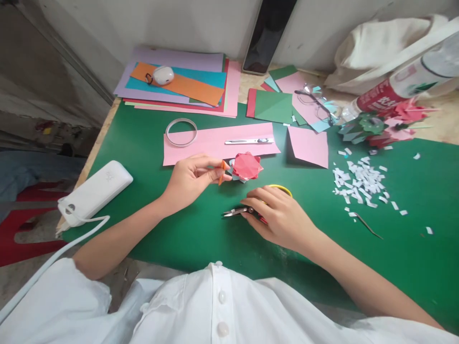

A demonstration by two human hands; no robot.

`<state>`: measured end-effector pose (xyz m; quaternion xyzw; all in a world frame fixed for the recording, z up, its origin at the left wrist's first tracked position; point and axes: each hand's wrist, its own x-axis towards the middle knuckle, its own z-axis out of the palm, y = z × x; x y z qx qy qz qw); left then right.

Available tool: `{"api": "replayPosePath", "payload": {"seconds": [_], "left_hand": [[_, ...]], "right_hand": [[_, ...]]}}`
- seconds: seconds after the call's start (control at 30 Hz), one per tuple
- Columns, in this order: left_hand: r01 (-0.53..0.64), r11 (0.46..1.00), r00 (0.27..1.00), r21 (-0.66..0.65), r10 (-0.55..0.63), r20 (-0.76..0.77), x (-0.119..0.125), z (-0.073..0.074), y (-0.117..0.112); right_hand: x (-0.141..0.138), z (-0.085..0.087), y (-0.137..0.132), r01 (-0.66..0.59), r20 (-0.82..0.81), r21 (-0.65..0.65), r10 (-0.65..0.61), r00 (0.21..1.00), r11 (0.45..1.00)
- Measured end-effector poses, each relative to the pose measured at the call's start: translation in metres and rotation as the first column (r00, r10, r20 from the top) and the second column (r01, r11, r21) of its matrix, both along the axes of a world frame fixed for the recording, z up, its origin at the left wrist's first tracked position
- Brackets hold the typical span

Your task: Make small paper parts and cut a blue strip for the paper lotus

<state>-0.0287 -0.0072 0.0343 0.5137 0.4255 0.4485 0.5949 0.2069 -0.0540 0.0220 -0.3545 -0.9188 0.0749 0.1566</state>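
Over smooth green tabletop point(193, 239), the left hand point(190, 180) pinches a slim orange piece point(224, 165); the right hand point(278, 215) curls round pointed metal scissors point(250, 209).

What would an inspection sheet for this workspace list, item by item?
Surface: green tabletop, partly covered by paper.
Job's things: red paper flower, orange piece, scissors.
Clutter: white paper scraps at right; cutter on pink strip.
Grippers: bare hands; left hand pinches the orange piece beside the flower, right hand holds the scissors.
Cables: white cable by white power bank, leaving the picture at left.
Surroundings: pale wall, dark-screened device leaning on it.
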Motion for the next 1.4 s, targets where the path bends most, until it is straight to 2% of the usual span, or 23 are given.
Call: {"api": "replayPosePath", "payload": {"seconds": [0.17, 0.33, 0.47, 0.77, 0.83, 0.97, 1.07, 1.17, 1.23, 1.3, 1.4], "left_hand": [[0.101, 0.988, 0.995, -0.114, -0.099, 0.022, 0.003, -0.002, -0.007], [0.102, 0.987, 0.995, -0.125, -0.103, -0.001, 0.004, -0.009, -0.007], [0.105, 0.983, 0.994, -0.152, -0.107, -0.003, 0.004, -0.011, -0.008], [0.159, 0.961, 0.978, -0.224, -0.184, -0.095, 0.005, -0.015, -0.011], [0.156, 0.961, 0.975, -0.228, -0.187, -0.121, 0.006, -0.017, -0.012], [0.181, 0.949, 0.965, -0.257, -0.222, -0.14, 0.01, -0.02, -0.019], [0.199, 0.949, 0.958, -0.242, -0.241, -0.156, 0.015, -0.021, -0.026], [0.225, 0.957, 0.949, -0.184, -0.258, -0.179, 0.018, -0.022, -0.032], [0.247, 0.958, 0.938, -0.144, -0.274, -0.212, 0.018, -0.023, -0.034], [0.266, 0.958, 0.921, -0.109, -0.286, -0.264, 0.019, -0.023, -0.035], [0.279, 0.957, 0.909, -0.08, -0.29, -0.3, 0.019, -0.023, -0.035]], "right_hand": [[-0.015, -0.017, -0.004, 0.03, -0.106, -0.147, -0.046, 0.993, 0.989], [-0.014, -0.023, -0.004, 0.021, -0.215, -0.251, -0.077, 0.973, 0.968], [-0.014, -0.025, -0.002, 0.011, -0.274, -0.259, -0.085, 0.958, 0.966], [-0.016, -0.026, -0.004, 0.032, -0.284, -0.227, -0.098, 0.954, 0.973], [-0.016, -0.025, -0.005, 0.037, -0.374, -0.269, -0.14, 0.917, 0.962], [-0.019, -0.023, -0.009, 0.113, -0.543, -0.365, -0.31, 0.781, 0.924], [-0.026, -0.024, -0.014, 0.145, -0.599, -0.409, -0.385, 0.702, 0.901], [-0.034, -0.026, -0.018, 0.185, -0.611, -0.428, -0.434, 0.663, 0.885], [-0.037, -0.025, -0.019, 0.227, -0.59, -0.407, -0.444, 0.675, 0.885], [-0.038, -0.023, -0.018, 0.256, -0.555, -0.344, -0.415, 0.721, 0.903], [-0.038, -0.019, -0.018, 0.252, -0.517, -0.273, -0.362, 0.775, 0.928]]}}
